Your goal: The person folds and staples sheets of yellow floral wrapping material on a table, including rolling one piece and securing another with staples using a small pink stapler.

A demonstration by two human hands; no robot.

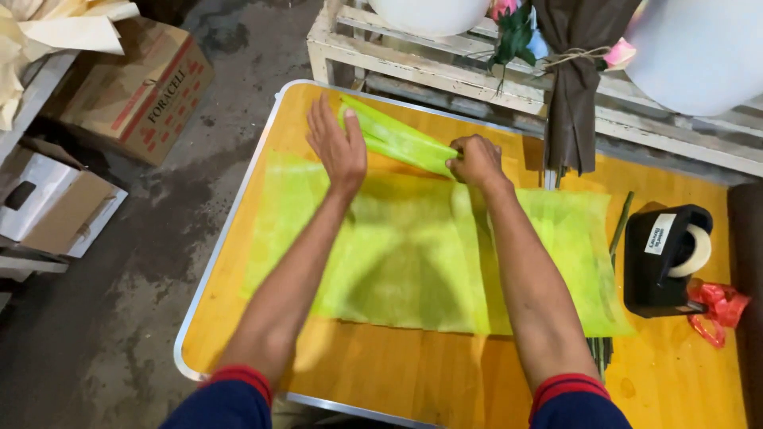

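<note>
Lime-green wrapping sheets of thin, slightly see-through non-woven material lie spread flat across the middle of the orange tabletop, which has a silver metal rim. At the far edge of the spread a gathered, folded strip of the same green material runs slantwise between the two hands. The left hand lies open and flat, fingers stretched out and pressed on the tabletop end of that strip and on the sheet under it. The right hand is closed in a fist, pinching the near end of the folded strip; the fingertips are tucked under, so how much material they hold is hard to tell. The two hands are near each other but not touching. Both forearms reach over the flat sheets, with dark blue sleeves and red cuffs pushed up near the elbows.

To the right of the sheets, a few thin green stems poke out from under the material. Beside them stands a black tape dispenser with a roll of clear tape, and a crumpled red plastic scrap lies just beside it. Beyond the tabletop, a brown paper-wrapped bundle tied with twine leans on a white wooden rack. On the grey concrete floor at left sit brown cardboard boxes.
</note>
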